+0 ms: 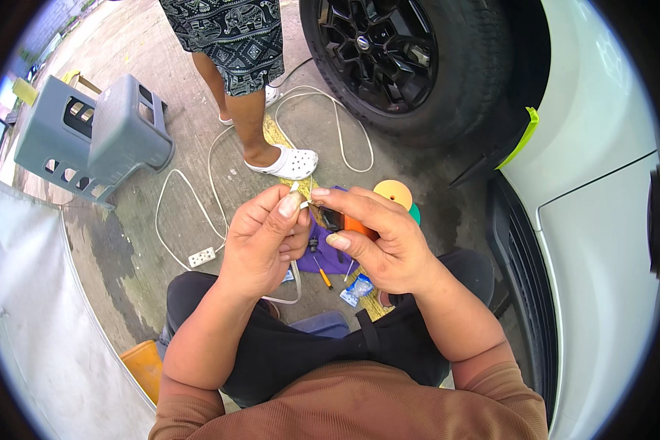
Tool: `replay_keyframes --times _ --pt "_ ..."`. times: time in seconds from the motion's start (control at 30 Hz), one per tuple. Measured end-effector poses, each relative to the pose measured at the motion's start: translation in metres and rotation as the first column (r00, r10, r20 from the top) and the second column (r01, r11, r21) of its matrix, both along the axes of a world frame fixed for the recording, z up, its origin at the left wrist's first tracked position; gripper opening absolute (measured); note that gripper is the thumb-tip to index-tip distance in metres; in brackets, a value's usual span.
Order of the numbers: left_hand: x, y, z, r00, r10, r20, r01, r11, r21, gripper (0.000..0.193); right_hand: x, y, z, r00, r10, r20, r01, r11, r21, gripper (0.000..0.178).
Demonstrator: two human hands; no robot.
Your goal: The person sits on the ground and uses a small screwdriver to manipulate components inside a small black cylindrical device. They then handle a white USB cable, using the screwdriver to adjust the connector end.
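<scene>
My left hand [268, 233] is closed in a pinch, thumb against curled fingers, on a small white strip [295, 186] that sticks up past the thumb tip. Another bit of white shows just below, beside the thumb. What exactly the piece is, I cannot make out. Close on its right is my right hand [389, 246], fingers stretched out and thumb apart from them. Its index fingertip comes up to the white piece; whether they touch is unclear. Beneath both hands a purple cloth [312, 258] lies on the ground, with a yellow-handled screwdriver [324, 278] on its near edge.
A blue-and-white packet [357, 290] and an orange foam disc [394, 192] lie nearby. A white extension socket [202, 257] trails looping cable. Ahead stands a person in white clogs [290, 161]. Grey plastic stools [128, 121] stand left; a car wheel [378, 51] and white bodywork [601, 242] flank the right.
</scene>
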State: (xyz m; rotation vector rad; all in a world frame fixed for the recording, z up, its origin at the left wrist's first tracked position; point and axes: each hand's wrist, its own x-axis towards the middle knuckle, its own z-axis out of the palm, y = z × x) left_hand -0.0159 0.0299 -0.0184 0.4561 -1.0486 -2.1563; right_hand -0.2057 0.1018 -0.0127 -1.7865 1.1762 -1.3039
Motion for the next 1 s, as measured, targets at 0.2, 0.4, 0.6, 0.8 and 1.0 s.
replay_keyframes --times 0.2,0.4,0.6,0.8,1.0 --pt "0.002 0.001 0.002 0.999 0.027 0.018 -0.027 0.999 0.026 0.025 0.003 -0.001 -0.001 1.0 0.001 0.026 -0.001 1.0 -0.022 0.045" --pt "0.001 0.001 0.003 0.999 0.04 0.037 -0.039 0.999 -0.015 0.026 0.0 0.001 -0.001 1.0 0.0 0.021 0.0 1.0 -0.021 0.046" --pt "0.003 0.0 0.003 0.997 0.037 0.067 -0.032 0.997 -0.07 0.027 0.0 0.001 0.0 1.0 -0.013 -0.019 0.013 0.999 -0.034 0.048" --pt "0.01 -0.004 0.005 0.987 0.053 0.15 -0.02 0.977 -0.211 0.027 0.002 0.005 -0.005 0.935 0.07 0.347 -0.161 0.957 0.241 0.044" --pt "0.01 0.001 0.006 0.979 0.092 0.183 -0.029 0.946 -0.321 0.027 0.007 0.01 -0.008 0.708 0.143 0.692 -0.417 0.875 0.245 0.046"
